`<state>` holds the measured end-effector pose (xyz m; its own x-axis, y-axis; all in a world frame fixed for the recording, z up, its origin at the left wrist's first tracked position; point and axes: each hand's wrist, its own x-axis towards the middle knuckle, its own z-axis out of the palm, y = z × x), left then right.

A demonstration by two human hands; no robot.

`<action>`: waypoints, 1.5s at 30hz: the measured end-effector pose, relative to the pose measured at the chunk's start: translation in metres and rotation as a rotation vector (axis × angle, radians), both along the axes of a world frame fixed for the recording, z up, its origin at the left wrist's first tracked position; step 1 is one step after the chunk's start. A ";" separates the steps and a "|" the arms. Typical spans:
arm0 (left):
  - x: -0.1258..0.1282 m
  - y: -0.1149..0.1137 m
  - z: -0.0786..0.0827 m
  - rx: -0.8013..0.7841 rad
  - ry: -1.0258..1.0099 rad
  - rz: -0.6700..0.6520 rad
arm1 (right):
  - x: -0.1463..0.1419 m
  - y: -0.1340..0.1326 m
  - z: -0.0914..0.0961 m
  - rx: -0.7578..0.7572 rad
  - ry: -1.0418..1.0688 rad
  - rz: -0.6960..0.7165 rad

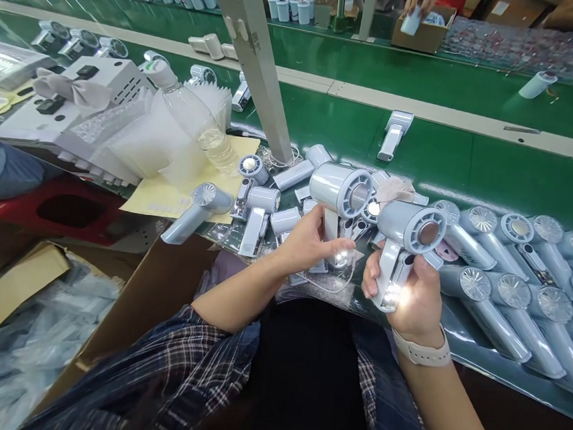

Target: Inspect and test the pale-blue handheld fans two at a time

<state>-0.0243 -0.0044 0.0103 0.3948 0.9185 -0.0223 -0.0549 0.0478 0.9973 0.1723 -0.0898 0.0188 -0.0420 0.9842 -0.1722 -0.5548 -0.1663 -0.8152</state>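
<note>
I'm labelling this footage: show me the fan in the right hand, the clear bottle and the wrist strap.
Fan [400, 223] in the right hand [422, 300]: head view, on its barrel.
Clear bottle [189, 113]: head view, on its side wall.
Wrist strap [423, 353]: head view, on the band.

Behind the fan rows [513, 290], the green worktop [472, 154] gives room to pass, but at left the metal post [260, 59] blocks it.
</note>
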 end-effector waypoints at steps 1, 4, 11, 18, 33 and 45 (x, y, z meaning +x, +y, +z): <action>-0.001 0.000 -0.001 0.004 0.028 0.012 | -0.002 0.001 0.000 -0.005 0.017 0.006; -0.003 0.002 -0.004 0.020 0.043 0.031 | -0.007 -0.001 0.000 -0.008 0.043 0.003; -0.005 0.006 -0.003 0.047 -0.078 0.033 | -0.012 -0.007 0.005 0.014 0.023 -0.032; -0.001 0.002 0.000 -0.065 -0.251 -0.084 | -0.007 -0.004 0.001 0.017 0.047 0.003; -0.005 -0.005 0.006 -0.201 -0.351 -0.309 | 0.001 -0.005 -0.004 -0.037 -0.037 -0.102; -0.002 -0.016 0.039 -0.178 -0.344 -0.459 | -0.001 -0.016 0.027 0.024 -0.034 -0.268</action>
